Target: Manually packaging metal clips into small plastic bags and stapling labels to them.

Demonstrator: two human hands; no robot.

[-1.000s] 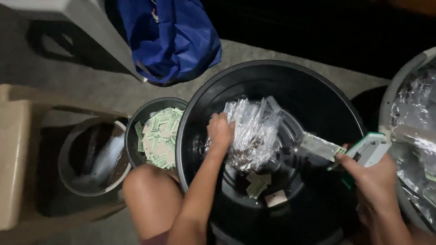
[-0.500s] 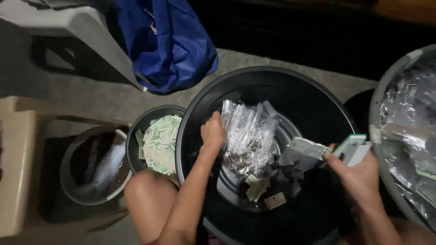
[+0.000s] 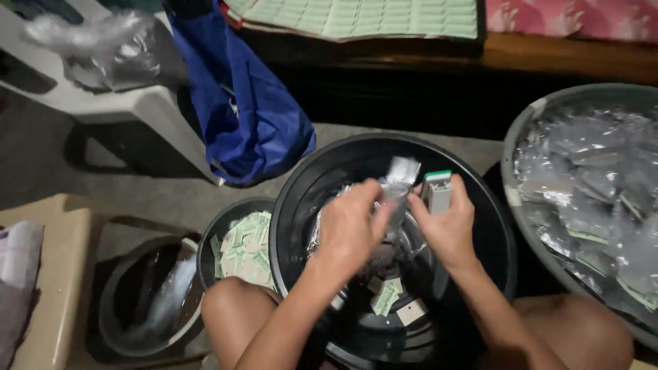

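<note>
Plastic sachet, one small clear one, is being pinched shut between both hands over the black basin, the left hand gripping it while the right hand is also clasping one green-capped white stapler, two bowls sitting left.

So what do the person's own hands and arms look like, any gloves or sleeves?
Both are bare: the left hand and right hand wear no gloves, and I see no rings or watch. No sleeves show on the forearms up to the frame's lower edge.
</note>
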